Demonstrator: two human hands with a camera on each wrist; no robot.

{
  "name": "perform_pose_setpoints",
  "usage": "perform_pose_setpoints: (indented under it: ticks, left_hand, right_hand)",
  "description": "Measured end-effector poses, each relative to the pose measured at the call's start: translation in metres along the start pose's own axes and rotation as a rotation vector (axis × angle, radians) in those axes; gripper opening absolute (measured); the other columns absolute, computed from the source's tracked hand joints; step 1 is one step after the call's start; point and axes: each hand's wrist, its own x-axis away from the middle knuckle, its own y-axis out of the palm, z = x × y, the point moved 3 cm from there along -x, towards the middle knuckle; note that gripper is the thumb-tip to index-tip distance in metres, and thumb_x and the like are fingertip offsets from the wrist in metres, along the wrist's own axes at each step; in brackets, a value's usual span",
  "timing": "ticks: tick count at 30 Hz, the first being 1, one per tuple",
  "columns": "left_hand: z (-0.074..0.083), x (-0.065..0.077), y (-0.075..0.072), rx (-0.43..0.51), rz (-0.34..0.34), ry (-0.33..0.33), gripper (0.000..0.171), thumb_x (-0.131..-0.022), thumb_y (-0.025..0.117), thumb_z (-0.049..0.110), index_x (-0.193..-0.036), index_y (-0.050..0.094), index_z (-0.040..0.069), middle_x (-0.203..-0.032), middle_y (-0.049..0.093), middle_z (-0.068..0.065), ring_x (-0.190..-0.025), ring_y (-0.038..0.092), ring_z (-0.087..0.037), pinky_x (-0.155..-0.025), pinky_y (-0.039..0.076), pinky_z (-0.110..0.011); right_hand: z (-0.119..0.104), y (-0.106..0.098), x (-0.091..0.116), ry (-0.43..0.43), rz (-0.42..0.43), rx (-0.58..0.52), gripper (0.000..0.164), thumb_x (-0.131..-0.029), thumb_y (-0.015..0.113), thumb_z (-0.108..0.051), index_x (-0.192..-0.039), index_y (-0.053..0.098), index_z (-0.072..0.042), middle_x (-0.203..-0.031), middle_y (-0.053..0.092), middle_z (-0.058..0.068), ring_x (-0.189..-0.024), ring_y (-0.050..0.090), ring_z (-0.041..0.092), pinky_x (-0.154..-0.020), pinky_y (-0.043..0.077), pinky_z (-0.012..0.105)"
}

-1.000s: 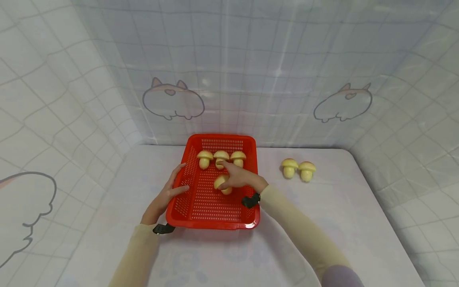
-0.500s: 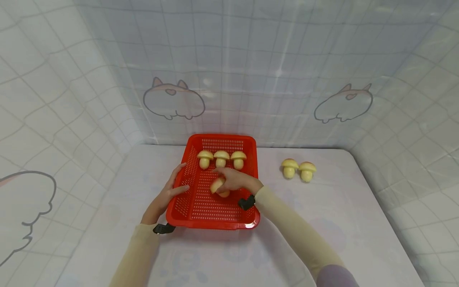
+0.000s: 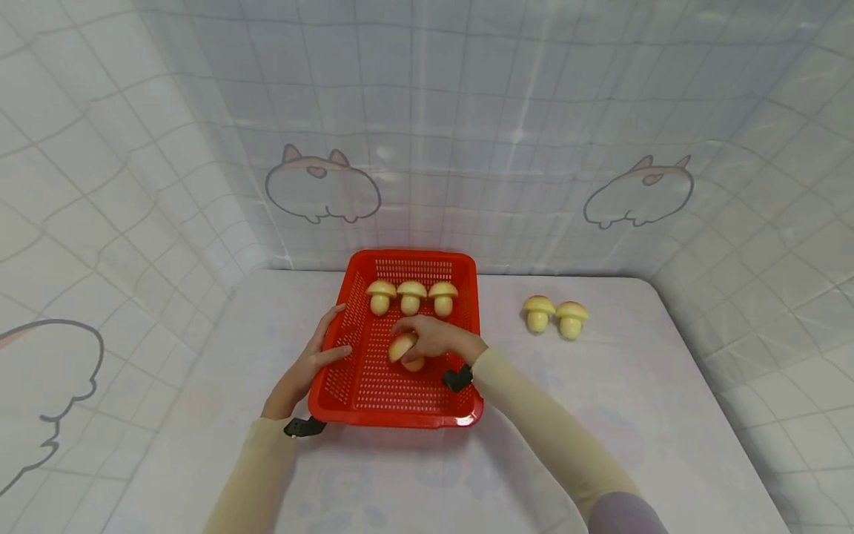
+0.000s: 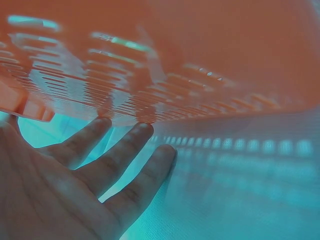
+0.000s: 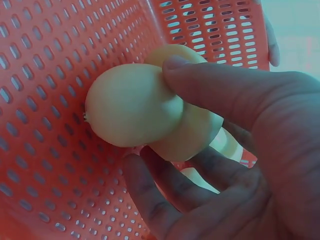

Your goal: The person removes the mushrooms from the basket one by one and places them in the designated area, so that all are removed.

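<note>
White, faintly patterned tabletop (image 3: 527,415), red perforated plastic basket (image 3: 394,420) on it. Bracing the basket's left side with straight, spread fingers of the left hand (image 3: 308,365). Pinching a yellow round-capped mushroom (image 3: 401,346) between thumb and fingers of the right hand (image 3: 435,337), tilted, inside the basket, nearer the body than three matching mushrooms (image 3: 411,289) in a row. Two more mushrooms (image 3: 570,313) on the tabletop, right of the basket. Can't tell contact with the basket floor. Could slip at the smooth stem with too light a pinch; could roll if released tilted; could shift the basket with a bumped rim.
</note>
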Motion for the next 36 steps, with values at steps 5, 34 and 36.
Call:
perform_pose_setpoints:
  ticks: [5,34,36]
  left_hand:
    - [-0.0011,0.0002,0.0003,0.006,0.002,0.006,0.082,-0.099,0.057,0.019,-0.164,0.009,0.033,-0.156,0.026,-0.023,-0.127,0.046,-0.048,-0.089,0.059,-0.051]
    - [-0.0076,0.0016,0.0027,-0.017,0.017,0.019,0.082,-0.099,0.058,0.022,-0.163,0.009,0.035,-0.157,0.026,-0.023,-0.127,0.047,-0.048,-0.089,0.060,-0.046]
    - [-0.0087,0.0018,0.0027,-0.018,0.020,0.021,0.081,-0.099,0.057,0.021,-0.163,0.009,0.034,-0.157,0.026,-0.023,-0.127,0.047,-0.047,-0.088,0.060,-0.044]
  right_hand:
    - [0.0004,0.0017,-0.0008,-0.001,0.003,0.017,0.045,-0.091,0.080,-0.019,-0.134,0.065,-0.021,-0.130,0.064,-0.002,-0.112,0.056,0.016,-0.105,0.049,0.037]
    - [0.0024,0.0006,0.0060,-0.058,0.078,0.032,0.040,-0.096,0.074,-0.028,-0.133,0.064,-0.018,-0.127,0.066,-0.001,-0.106,0.058,0.016,-0.098,0.051,0.034]
    - [0.0040,0.0001,0.0066,-0.062,0.089,0.024,0.041,-0.096,0.074,-0.029,-0.134,0.064,-0.017,-0.128,0.066,-0.001,-0.106,0.059,0.015,-0.097,0.051,0.033]
